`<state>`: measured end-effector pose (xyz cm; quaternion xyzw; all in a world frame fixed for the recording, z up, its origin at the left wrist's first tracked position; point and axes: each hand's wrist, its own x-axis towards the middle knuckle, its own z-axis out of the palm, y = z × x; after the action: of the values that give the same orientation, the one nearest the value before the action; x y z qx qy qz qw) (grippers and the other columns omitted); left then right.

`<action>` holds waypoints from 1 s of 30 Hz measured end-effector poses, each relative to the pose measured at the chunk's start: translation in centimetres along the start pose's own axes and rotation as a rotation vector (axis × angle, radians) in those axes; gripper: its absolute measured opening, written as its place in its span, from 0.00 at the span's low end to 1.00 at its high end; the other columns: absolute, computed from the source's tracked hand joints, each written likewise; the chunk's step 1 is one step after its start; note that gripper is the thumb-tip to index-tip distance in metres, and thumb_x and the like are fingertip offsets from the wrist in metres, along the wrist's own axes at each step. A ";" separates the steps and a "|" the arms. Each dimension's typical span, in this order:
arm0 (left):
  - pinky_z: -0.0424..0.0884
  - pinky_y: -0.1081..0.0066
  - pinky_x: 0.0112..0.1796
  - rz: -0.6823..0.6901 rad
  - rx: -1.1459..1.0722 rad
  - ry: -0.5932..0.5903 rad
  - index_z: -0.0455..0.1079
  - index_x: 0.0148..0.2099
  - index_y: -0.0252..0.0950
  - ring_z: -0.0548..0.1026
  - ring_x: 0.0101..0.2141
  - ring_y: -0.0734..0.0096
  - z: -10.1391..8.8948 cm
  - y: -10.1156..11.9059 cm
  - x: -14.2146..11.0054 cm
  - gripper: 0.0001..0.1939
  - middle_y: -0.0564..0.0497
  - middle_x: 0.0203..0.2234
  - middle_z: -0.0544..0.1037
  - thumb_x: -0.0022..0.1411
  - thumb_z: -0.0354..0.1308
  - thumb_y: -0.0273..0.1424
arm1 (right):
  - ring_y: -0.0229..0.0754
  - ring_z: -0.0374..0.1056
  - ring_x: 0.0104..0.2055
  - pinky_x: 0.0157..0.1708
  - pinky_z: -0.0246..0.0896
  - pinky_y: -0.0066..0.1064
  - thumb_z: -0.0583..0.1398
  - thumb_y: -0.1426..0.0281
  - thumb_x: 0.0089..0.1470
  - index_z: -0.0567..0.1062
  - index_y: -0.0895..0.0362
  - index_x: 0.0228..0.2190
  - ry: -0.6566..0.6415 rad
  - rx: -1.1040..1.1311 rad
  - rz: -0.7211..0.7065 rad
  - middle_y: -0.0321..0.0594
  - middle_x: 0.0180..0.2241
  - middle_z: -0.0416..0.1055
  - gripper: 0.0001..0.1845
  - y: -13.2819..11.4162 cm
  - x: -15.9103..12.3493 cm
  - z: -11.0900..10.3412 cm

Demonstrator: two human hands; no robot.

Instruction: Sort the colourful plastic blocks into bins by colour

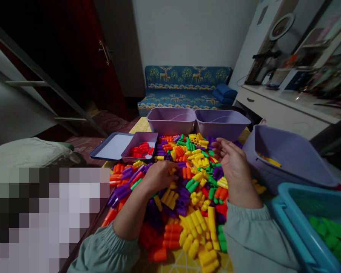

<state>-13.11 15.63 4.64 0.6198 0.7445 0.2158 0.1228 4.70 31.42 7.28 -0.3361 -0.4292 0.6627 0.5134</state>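
Yellow blocks (208, 259), nearest, are spread on the patterned surface (179, 263). Small yellow piece (172, 171): placed at curled fingertips of the left hand (159, 176), the nearer; grip and long axis cannot be told. Right hand (234, 161): opened, rightward of it, nothing visibly grasped.

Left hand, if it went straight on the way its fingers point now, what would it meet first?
Probably the orange pieces just right of the left hand's fingertips, though its height relative to them is unclear from this view.
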 end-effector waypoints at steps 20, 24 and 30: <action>0.75 0.66 0.43 -0.126 -0.437 0.299 0.74 0.53 0.35 0.79 0.44 0.59 2.5 -1.7 1.4 0.23 0.46 0.43 0.82 0.53 0.62 0.24 | 0.54 0.65 0.58 0.56 0.59 0.42 0.61 0.63 0.53 0.66 0.58 0.60 -0.443 -1.534 -0.207 0.52 0.56 0.68 0.33 4.0 -1.0 0.6; 0.75 0.67 0.41 -0.140 -0.405 0.284 0.72 0.55 0.34 0.79 0.41 0.61 2.3 -1.2 1.3 0.26 0.45 0.42 0.82 0.52 0.62 0.24 | 0.55 0.65 0.58 0.57 0.59 0.44 0.61 0.64 0.53 0.64 0.58 0.61 -0.512 -1.494 -0.219 0.52 0.58 0.67 0.35 4.1 -1.7 1.2; 0.74 0.66 0.40 -0.132 -0.382 0.229 0.69 0.59 0.35 0.79 0.37 0.63 2.0 -0.8 1.1 0.29 0.44 0.50 0.79 0.53 0.63 0.27 | 0.51 0.66 0.58 0.57 0.61 0.41 0.56 0.79 0.48 0.62 0.55 0.62 -0.603 -1.364 -0.325 0.46 0.59 0.67 0.38 4.4 -2.9 2.6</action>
<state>-13.10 16.91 2.64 0.5067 0.7382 0.4130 0.1664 1.37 27.61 4.32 -0.3157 -0.9092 0.2302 0.1437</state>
